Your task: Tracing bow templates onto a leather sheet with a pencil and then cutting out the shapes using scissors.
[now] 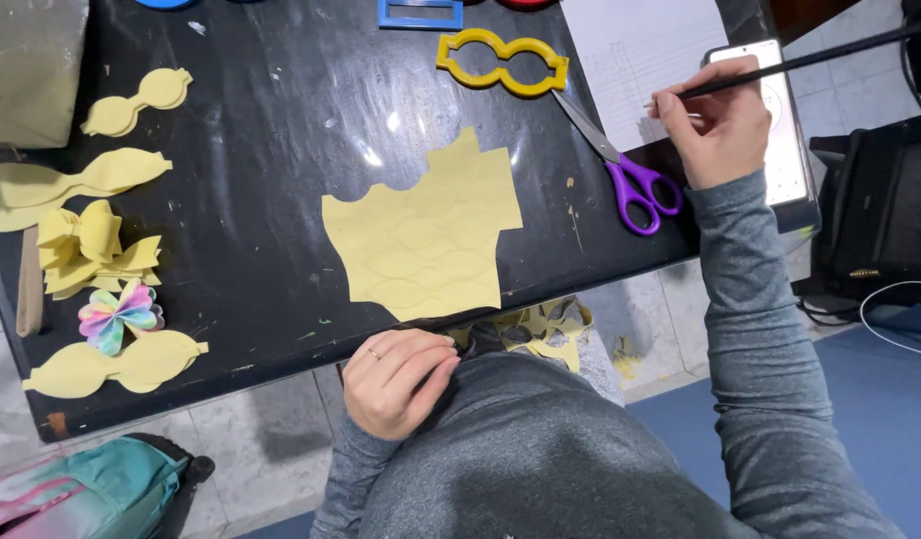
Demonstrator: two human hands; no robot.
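The black pencil [780, 66] sits pinched in the right hand [715, 125] near its writing end, thumb and fingers [705, 82] pressed together around the thin shaft, the tip resting at the edge of a white sheet of paper [640, 50] at the far right of the dark counter [261, 120]. The long shaft runs up and to the right, out past the counter's edge. It looks light and stiff, probably smooth enough to slip if held loosely, so a hold low down by the tip, as here, seems the best grip for control. A phone [785, 150] lies just beside that hand, partly under it. The left hand [396, 379] rests loosely curled against the grey sweatshirt at the near edge of the counter, holding nothing, with a ring on one finger. Just beyond it lies a yellow foam sheet [431, 240], irregularly cut and marked with traced outlines; it looks thin, soft and floppy. Purple-handled scissors [620, 170] lie shut between the sheet and the right hand, and a yellow bow-shaped template [502, 62] sits beyond them. Along the left side are yellow cut-out bow shapes [131, 100], a folded yellow bow [86, 245] and a small rainbow bow [116, 314].
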